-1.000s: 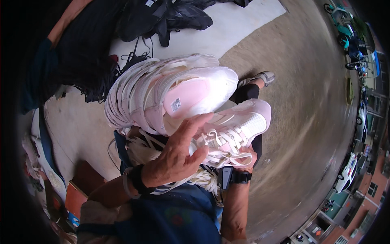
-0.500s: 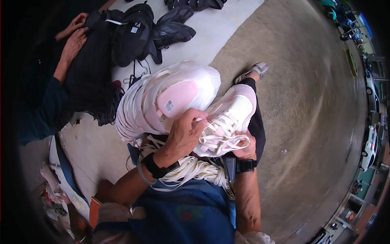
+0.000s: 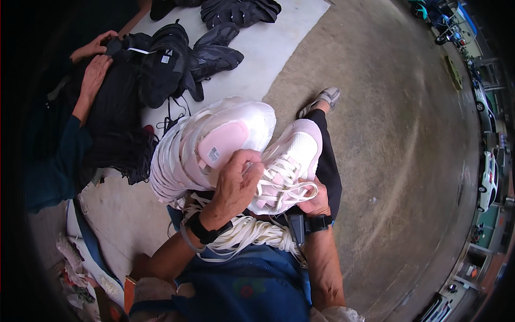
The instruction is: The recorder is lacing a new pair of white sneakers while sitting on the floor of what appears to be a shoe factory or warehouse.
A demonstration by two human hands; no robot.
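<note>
A pink and white shoe upper [image 3: 300,145], its toe pointing away from me, lies over my lap with white shoelaces [image 3: 281,174] crossing its front. My right hand [image 3: 315,199] grips its right side near the ankle opening, next to a loose lace loop. At the left row of eyelets, my left hand [image 3: 238,180] is closed in a pinch on a shoelace, most of which the fingers hide. Just beyond that hand rests a stack of matching pink and white uppers [image 3: 179,147]. A bundle of white laces [image 3: 257,234] lies across my lap on the blue apron [image 3: 241,279].
Another person's hands [image 3: 96,70] work at the far left with black uppers [image 3: 163,75] and black laces [image 3: 118,118]. More black uppers [image 3: 238,13] lie on a pale sheet [image 3: 263,59]. Concrete floor [image 3: 386,161] extends right toward parked vehicles [image 3: 487,180].
The whole view has shifted slightly, so everything sits a little further left. My left fingers have moved slightly at the eyelet edge; my right hand keeps its grip on the upper.
</note>
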